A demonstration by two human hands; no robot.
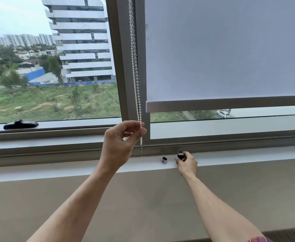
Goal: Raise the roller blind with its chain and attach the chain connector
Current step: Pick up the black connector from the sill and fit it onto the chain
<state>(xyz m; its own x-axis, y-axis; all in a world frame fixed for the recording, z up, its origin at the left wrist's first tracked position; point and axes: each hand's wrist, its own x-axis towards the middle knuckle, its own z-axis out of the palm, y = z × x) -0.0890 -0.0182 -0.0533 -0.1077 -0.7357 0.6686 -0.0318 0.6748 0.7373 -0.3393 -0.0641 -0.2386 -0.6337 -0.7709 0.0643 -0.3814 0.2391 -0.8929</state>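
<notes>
White beaded chain (136, 81), pale grey blind (227, 49), black connector pieces (180, 155), red plaid sleeve (258, 239).

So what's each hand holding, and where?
Left hand pinches the bead chain near its loose lower end. Right hand fingers grip a small black piece on the sill.

Two forearms in view, both bare from wrist to elbow; no watch, bracelet or ring discernible. Left hand (120, 142): bare, no glove, fingers slender, nails short and unpainted as far as visible. Right hand (187, 164): bare, no glove; finger detail too small to resolve. Only garment visible: a scrap of plaid fabric (258, 239) at the bottom edge of the frame, by the right elbow, checked in red and pink with darker bluish lines. Whether it is a sleeve or another part of the clothing cannot be told.
</notes>
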